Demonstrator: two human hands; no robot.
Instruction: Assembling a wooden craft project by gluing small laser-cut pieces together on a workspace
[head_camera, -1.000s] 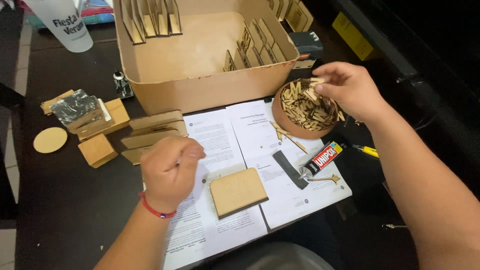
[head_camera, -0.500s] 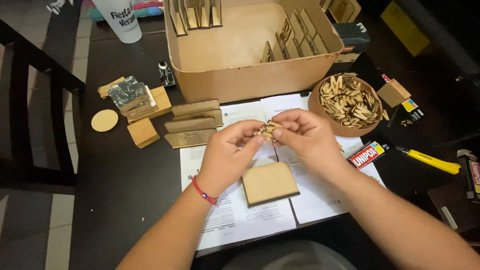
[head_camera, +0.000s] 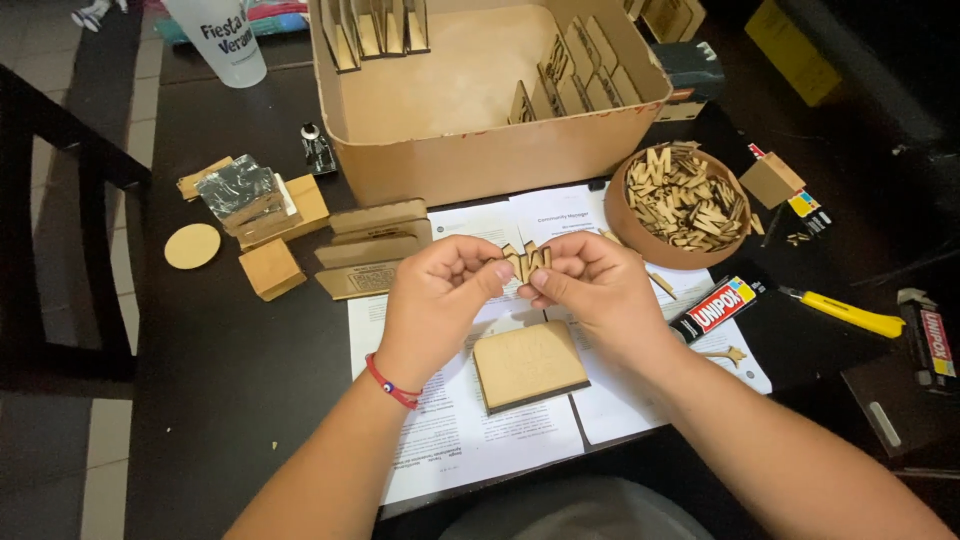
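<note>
**Both hands pinch small wooden cut-outs above the printed sheets**

The left hand (head_camera: 437, 295) and the right hand (head_camera: 590, 290) meet at their fingertips over the middle of the dark desk (head_camera: 230, 370). Between them they hold the small, pale, zigzag-shaped wooden cut-out pieces (head_camera: 527, 260). Each hand is closed in a pinch: thumb and forefinger press on the pieces, and the remaining fingers are curled in. The exact number of pieces in the grip cannot be told. The left wrist carries a thin red cord bracelet (head_camera: 390, 385).

Directly below the hands lies a flat, square, light wooden plate with a dark edge (head_camera: 528, 365). It rests on white printed paper sheets (head_camera: 470, 430) spread on the desk under both hands.

Beyond the right hand, near it, stands a round brown bowl filled with similar small wooden cut-outs (head_camera: 680, 205). Just beside the right wrist, on its outer side, lies a black and red glue tube (head_camera: 718, 308). Farther out on that side lies a yellow-handled utility knife (head_camera: 842, 312).

Beyond both hands stands a large open cardboard box (head_camera: 480, 160) with thin wooden panels upright along its inner walls. Beyond the left hand, just beside it, lies a stack of flat rectangular wooden panels (head_camera: 372, 248). Farther out on the left side are a small wooden cube (head_camera: 272, 268), a round wooden disc (head_camera: 192, 245) and a foil-wrapped block (head_camera: 240, 192).
</note>
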